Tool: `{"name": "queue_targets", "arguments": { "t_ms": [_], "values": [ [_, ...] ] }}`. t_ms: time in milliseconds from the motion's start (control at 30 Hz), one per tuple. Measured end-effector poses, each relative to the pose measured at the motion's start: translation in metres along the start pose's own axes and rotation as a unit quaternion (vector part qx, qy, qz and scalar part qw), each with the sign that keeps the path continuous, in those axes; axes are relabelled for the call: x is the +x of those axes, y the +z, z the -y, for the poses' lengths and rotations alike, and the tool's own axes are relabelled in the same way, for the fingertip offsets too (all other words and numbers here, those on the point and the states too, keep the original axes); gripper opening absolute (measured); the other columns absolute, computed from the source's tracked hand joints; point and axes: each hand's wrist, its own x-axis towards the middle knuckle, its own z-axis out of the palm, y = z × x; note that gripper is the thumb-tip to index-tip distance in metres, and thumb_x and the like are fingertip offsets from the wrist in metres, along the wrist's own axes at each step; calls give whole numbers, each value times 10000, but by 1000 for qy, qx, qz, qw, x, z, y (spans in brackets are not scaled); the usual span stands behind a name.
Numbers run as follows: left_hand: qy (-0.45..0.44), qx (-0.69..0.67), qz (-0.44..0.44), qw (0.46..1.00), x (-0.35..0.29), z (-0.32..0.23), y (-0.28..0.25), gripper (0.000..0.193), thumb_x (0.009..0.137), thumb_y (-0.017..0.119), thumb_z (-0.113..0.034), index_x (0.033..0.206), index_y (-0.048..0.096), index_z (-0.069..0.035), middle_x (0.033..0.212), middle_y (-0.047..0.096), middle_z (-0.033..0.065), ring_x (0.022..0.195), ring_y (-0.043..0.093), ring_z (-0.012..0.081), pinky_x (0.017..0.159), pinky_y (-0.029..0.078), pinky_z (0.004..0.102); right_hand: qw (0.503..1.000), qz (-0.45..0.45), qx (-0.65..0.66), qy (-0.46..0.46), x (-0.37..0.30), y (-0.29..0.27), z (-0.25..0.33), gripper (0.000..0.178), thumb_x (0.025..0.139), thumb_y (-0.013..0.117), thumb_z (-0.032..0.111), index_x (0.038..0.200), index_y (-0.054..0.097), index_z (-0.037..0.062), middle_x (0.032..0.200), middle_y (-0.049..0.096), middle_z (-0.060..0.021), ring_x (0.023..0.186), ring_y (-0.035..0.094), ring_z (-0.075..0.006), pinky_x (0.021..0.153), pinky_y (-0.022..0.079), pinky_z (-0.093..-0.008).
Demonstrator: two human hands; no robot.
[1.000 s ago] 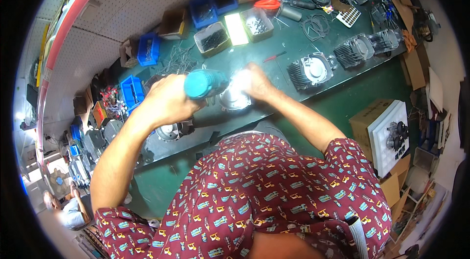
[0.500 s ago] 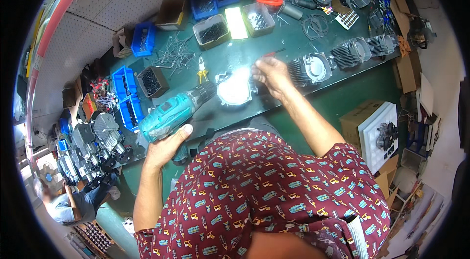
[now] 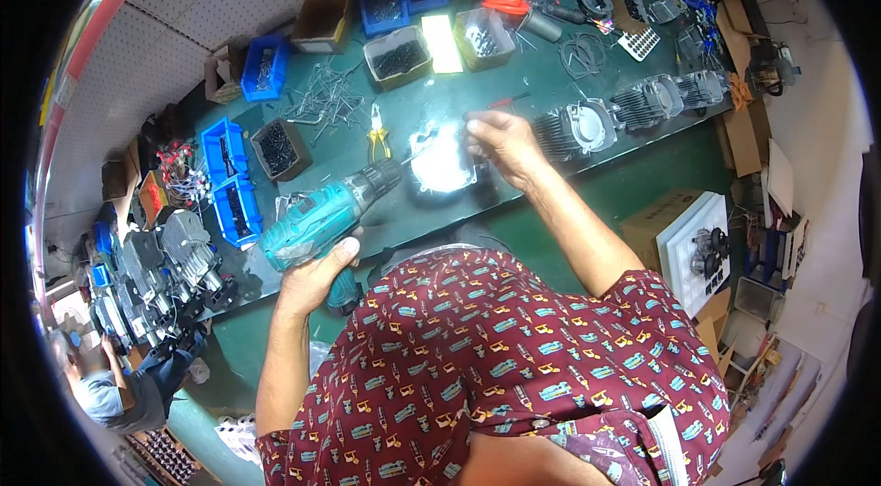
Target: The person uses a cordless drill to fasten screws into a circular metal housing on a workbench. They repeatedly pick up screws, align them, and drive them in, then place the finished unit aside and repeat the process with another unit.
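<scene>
The left hand (image 3: 317,282) has swung the drill (image 3: 312,218) from upright over the part (image 3: 442,162) to sideways at its left; the right hand (image 3: 505,145) has shifted rightward.

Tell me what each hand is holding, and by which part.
The left hand holds the teal drill by its handle. Whether the right hand pinches anything small between its fingertips cannot be told.

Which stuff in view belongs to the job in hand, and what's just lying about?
Likely in the job:
- drill, in the left hand
- shiny metal part, beside the right hand

Seemingly lying about:
- yellow-handled pliers
- cardboard box
- white tray
</scene>
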Motion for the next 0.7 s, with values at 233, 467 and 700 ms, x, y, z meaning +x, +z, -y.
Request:
{"name": "queue_targets", "arguments": {
  "t_ms": [233, 467, 700],
  "values": [
    [1, -51, 3, 999, 5, 2, -7, 362, 877, 750, -143, 1196, 631, -22, 1020, 698, 80, 766, 634, 140, 679, 544, 286, 996, 90, 13, 10, -2, 3, 6, 343, 921, 679, 79, 1220, 605, -70, 1001, 674, -100, 859, 669, -159, 760, 569, -266],
    [-23, -27, 31, 999, 6, 6, -13, 386, 864, 756, -177, 1189, 624, -17, 1007, 688, 91, 734, 630, 152, 665, 547, 318, 965, 170, -200, -13, 0, -14, 26, 306, 904, 684, 76, 1168, 648, -74, 1016, 697, -109, 859, 673, -151, 799, 561, -274],
    [-5, -104, -2, 995, -6, 13, -24, 390, 856, 736, -161, 1189, 611, -2, 1002, 670, 109, 710, 627, 168, 652, 549, 337, 961, 227, -154, 26, 16, 7, 36, 486, 876, 707, 77, 1312, 559, -80, 1124, 682, -173, 1001, 662, -185, 865, 560, -308]
  ]
}}
